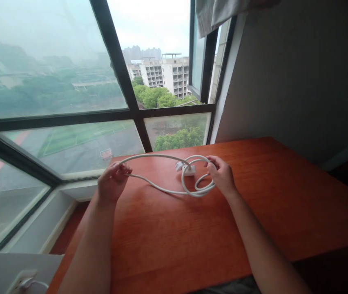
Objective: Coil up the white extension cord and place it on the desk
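- White cable (153,155): held over the tabletop between both hands, toward the table's far edge by the window. Step in hand, my read: shaping or sorting its loops. Coiling vs. uncoiling: can't tell from one view.
- Black-framed window (54,87): fills the left and middle background, one sash swung open.
- Reddish-brown wooden table (174,237): work surface, wood grain visible, bare at the near side and to the right.
- Left hand (112,179): near the table's left edge, thumb and fingers pinching the cable at the turn of one long open loop. Two strands run from it toward the right hand.
- Right hand (221,173): thumb and forefinger pinching the right side of the smaller loops; remaining fingers bent, contact partly hidden.
- Small loops: several turns, overlapping and uneven, just left of the right hand. Next move calls for a firm right pinch so the turns don't slip, with the left guiding the long loop without twist.
- White plug-like block (189,170): within the loops, strands crossing by it. Exact type too small to tell. Snag risk, I'd say.
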Action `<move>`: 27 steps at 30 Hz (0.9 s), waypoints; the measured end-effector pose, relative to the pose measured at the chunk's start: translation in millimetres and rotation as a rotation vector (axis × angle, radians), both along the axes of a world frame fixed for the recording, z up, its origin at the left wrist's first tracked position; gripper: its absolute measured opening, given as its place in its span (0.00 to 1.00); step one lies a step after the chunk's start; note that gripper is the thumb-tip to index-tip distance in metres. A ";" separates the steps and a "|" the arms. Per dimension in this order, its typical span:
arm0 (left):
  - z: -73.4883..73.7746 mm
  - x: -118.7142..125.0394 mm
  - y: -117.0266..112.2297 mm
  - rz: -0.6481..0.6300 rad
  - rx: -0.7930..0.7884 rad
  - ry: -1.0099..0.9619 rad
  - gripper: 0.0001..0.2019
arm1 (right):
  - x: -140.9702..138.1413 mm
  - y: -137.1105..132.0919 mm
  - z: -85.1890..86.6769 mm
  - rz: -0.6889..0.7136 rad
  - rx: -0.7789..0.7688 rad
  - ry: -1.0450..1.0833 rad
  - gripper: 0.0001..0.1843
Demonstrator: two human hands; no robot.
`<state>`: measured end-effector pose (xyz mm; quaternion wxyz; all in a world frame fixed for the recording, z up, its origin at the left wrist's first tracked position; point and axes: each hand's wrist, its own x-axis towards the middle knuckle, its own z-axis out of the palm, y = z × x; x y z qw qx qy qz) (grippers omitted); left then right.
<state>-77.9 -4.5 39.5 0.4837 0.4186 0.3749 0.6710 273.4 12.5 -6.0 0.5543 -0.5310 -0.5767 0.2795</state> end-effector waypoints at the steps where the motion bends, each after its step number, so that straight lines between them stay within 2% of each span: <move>1: 0.0 -0.8 -0.1 -0.007 0.007 0.010 0.12 | -0.2 -0.3 -0.1 0.001 -0.001 0.000 0.15; 4: 2.9 -3.8 -0.7 -0.007 0.024 0.118 0.07 | -0.4 -0.7 0.0 -0.011 0.006 -0.003 0.15; 8: 16.3 -3.2 -4.8 0.119 0.019 0.396 0.11 | -1.3 -0.8 0.1 -0.043 0.015 -0.019 0.14; 11: 35.4 13.7 -18.4 0.312 0.079 0.767 0.13 | -2.5 -1.1 -0.2 -0.048 0.007 -0.020 0.14; 13: 49.0 37.2 -33.8 0.521 0.230 1.004 0.12 | -4.0 -2.0 0.1 -0.045 -0.005 -0.019 0.14; 14: 54.4 52.3 -42.5 0.572 0.305 1.105 0.12 | -5.1 -2.8 0.5 -0.041 -0.007 -0.020 0.14; 15: 58.4 68.9 -50.8 0.577 0.378 1.195 0.13 | -6.4 -3.9 1.1 -0.034 -0.005 -0.023 0.14; 16: 60.7 86.3 -58.1 0.528 0.447 1.284 0.13 | -8.0 -5.2 1.9 -0.028 0.000 -0.027 0.14; 18: 59.9 120.0 -66.4 0.327 0.559 1.478 0.14 | -11.0 -8.2 3.6 -0.016 0.008 -0.034 0.13; 20: 54.3 146.7 -64.5 0.186 0.619 1.637 0.16 | -13.2 -10.6 5.0 -0.007 0.007 -0.037 0.13; 23: 45.6 167.1 -47.4 0.152 0.672 1.763 0.16 | -14.4 -11.8 5.3 0.006 -0.003 -0.023 0.14; 27: 42.0 173.2 -23.4 0.181 0.617 1.888 0.12 | -15.0 -11.7 4.8 0.009 -0.009 -0.009 0.14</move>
